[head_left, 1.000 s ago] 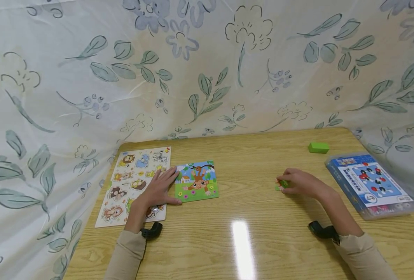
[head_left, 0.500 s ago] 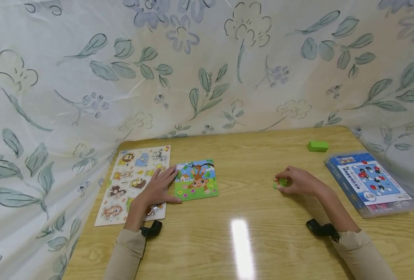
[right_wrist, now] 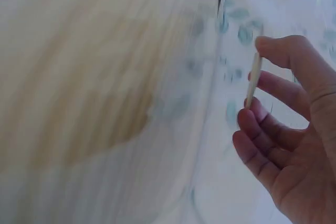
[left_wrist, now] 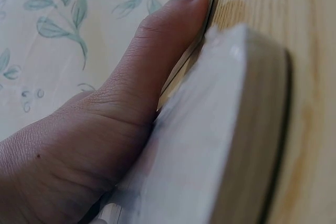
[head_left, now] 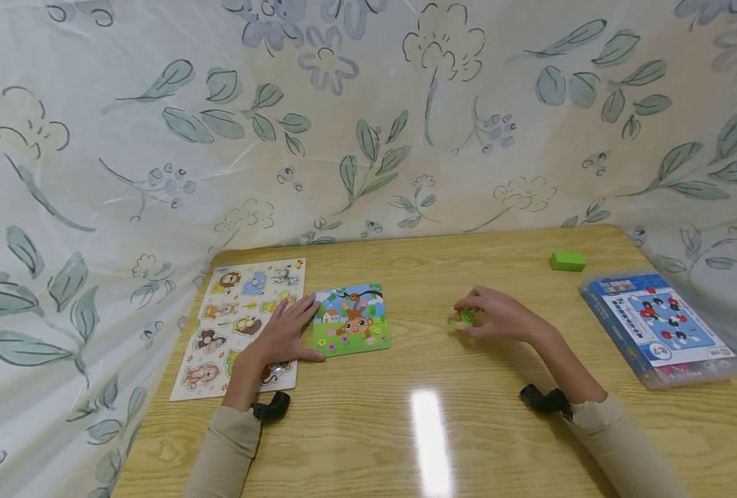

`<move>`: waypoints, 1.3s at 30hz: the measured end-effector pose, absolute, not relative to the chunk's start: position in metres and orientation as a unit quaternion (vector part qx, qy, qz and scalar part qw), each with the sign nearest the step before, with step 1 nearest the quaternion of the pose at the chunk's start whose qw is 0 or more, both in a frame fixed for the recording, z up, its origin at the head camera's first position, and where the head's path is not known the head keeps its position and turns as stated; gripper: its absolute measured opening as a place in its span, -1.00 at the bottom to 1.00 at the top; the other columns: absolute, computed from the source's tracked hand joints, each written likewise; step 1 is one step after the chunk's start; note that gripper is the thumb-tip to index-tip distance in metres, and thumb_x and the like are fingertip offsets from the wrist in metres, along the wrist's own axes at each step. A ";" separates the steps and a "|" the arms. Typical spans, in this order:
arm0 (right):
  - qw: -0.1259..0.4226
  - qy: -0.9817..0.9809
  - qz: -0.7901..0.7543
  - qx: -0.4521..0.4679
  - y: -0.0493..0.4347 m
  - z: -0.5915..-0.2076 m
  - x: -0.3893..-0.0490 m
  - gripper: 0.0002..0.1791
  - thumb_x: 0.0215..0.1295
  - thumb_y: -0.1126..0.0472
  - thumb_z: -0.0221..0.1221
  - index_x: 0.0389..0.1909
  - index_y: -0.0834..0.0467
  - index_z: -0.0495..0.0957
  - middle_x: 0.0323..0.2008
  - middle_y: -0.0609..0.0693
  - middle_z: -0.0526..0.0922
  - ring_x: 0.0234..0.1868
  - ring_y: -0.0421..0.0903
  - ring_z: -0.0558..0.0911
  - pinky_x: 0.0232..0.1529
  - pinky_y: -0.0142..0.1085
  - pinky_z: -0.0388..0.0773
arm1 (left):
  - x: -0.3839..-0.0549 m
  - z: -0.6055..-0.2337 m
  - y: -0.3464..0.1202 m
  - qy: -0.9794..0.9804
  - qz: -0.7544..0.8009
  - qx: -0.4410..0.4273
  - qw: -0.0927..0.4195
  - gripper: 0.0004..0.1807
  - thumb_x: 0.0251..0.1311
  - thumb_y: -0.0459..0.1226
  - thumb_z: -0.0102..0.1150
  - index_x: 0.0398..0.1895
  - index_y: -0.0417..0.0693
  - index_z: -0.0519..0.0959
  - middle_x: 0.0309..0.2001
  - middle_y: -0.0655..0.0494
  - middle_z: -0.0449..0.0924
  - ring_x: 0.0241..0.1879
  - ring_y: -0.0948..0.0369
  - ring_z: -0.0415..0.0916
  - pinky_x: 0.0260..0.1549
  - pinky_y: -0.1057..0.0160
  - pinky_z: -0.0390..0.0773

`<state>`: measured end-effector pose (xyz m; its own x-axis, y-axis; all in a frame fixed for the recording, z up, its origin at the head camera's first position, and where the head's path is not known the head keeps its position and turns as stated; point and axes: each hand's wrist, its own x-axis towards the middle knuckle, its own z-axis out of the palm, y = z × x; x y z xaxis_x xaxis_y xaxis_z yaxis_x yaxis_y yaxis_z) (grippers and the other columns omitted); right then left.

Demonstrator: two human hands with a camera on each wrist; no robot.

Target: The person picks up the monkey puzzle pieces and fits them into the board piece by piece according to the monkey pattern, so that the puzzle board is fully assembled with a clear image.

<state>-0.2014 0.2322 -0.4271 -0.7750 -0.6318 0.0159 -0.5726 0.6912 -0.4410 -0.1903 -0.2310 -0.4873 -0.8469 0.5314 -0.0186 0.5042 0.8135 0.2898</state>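
A square monkey picture puzzle (head_left: 351, 325) lies on the table, with my left hand (head_left: 277, 335) at its left edge. The fingers of that hand are spread and its thumb reaches the puzzle's lower left corner. Under the same hand lies a white animal peg board (head_left: 187, 387); in the left wrist view its thick edge (left_wrist: 249, 124) shows below the thumb. My right hand (head_left: 505, 317) pinches a thin, mostly green puzzle piece (head_left: 464, 319) to the right of the monkey puzzle. Seen edge-on in the right wrist view, the piece (right_wrist: 254, 80) sits between thumb and fingertips.
A green block (head_left: 567, 261) stands at the back right of the wooden table (head_left: 424, 277). Near the right edge lies a clear-lidded box (head_left: 661, 325) with a molecule picture on it. Floral cloth (head_left: 356, 104) hangs behind the table and at its sides.
My right hand has moved left with the puzzle piece, closer to the monkey puzzle. The left hand stays where it was.
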 end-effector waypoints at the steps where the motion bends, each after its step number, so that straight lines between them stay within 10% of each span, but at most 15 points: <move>1: 0.067 0.914 -0.214 -0.339 0.222 -0.426 -0.203 -0.59 0.15 0.12 0.35 0.03 0.16 0.64 -0.20 -0.01 0.59 -0.25 -0.16 0.51 -0.27 -0.32 0.48 | -0.190 -0.488 -0.231 0.951 0.139 0.273 0.050 0.27 -0.14 0.42 0.24 0.55 -0.07 0.02 0.57 -0.05 -0.11 0.55 -0.03 -0.11 0.48 -0.23 -0.25; 16: 0.096 0.873 -0.125 -0.462 0.089 -0.432 -0.217 -0.63 0.24 0.01 0.27 0.05 0.01 0.62 -0.17 -0.02 0.54 -0.29 -0.19 0.38 -0.33 -0.40 0.35 | -0.191 -0.488 -0.228 0.951 0.139 0.273 0.050 0.28 -0.15 0.45 0.22 0.55 -0.06 0.02 0.57 -0.05 -0.11 0.55 -0.03 -0.11 0.48 -0.23 -0.25; 39: 0.132 0.868 -0.141 -0.458 0.073 -0.431 -0.214 -0.73 0.31 0.05 0.24 -0.08 0.10 0.69 -0.20 -0.01 0.55 -0.33 -0.21 0.35 -0.29 -0.37 0.30 | -0.189 -0.485 -0.231 0.951 0.144 0.270 0.054 0.26 -0.14 0.39 0.28 0.55 -0.06 0.02 0.57 -0.05 -0.10 0.55 -0.03 -0.10 0.48 -0.23 -0.23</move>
